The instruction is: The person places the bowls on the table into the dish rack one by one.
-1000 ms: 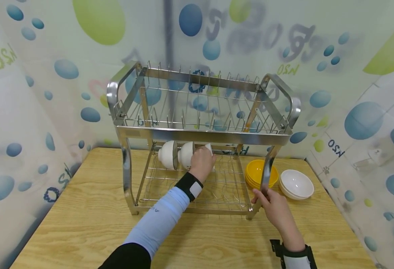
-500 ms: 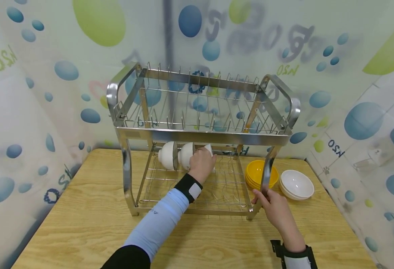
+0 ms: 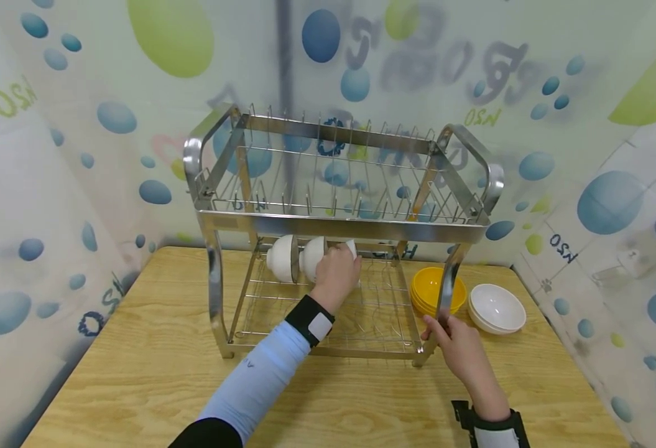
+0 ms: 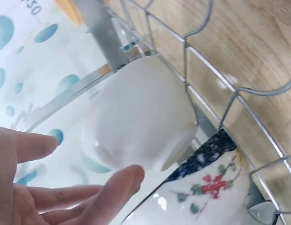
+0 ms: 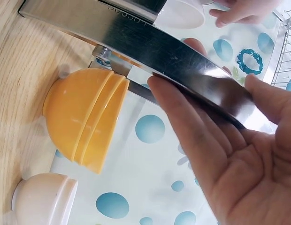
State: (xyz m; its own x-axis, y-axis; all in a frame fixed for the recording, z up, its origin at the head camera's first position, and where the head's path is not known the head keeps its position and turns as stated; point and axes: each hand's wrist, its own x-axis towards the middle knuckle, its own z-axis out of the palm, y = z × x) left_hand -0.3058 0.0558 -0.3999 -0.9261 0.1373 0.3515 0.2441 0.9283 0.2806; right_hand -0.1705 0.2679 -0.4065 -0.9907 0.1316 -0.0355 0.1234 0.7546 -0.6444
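A two-tier metal dish rack (image 3: 339, 227) stands on the wooden table. White bowls (image 3: 282, 259) sit on edge in a row on its lower tier. My left hand (image 3: 336, 274) reaches in at the right end of this row, partly covering the last bowl (image 3: 352, 247). Up close in the left wrist view, that plain white bowl (image 4: 141, 112) stands in the wires, with the loosely spread fingers just beside it and a gap visible. Next to it is a bowl with a red flower and dark rim (image 4: 206, 187). My right hand (image 3: 459, 348) grips the rack's front right leg (image 5: 183, 70), fingers and thumb on opposite sides.
Stacked yellow bowls (image 3: 431, 287) stand right of the rack, behind its front leg. Beside them are stacked white bowls (image 3: 497, 307). The rack's upper tier (image 3: 339, 180) overhangs the left hand. A patterned curtain (image 3: 109, 186) surrounds the table (image 3: 137, 373).
The left wrist has drawn slightly back and to the left, while its fingers stay by the last bowl. The right hand keeps its grip on the leg. The head view has shifted a little.
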